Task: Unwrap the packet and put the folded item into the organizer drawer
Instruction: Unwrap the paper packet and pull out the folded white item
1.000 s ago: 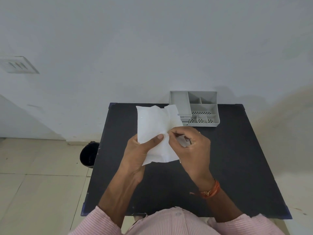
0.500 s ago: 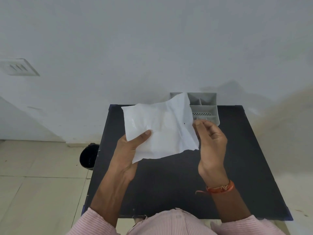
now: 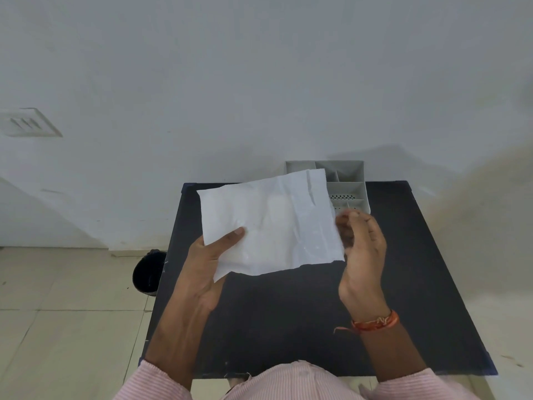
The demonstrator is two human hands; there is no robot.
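Now that the white sheet (image 3: 271, 223) has spread flat, pinched by the left hand (image 3: 210, 255) and right hand (image 3: 360, 241), unwrapping looks nearly complete.

Black table (image 3: 288, 327) bearing grey organizer (image 3: 350, 189)
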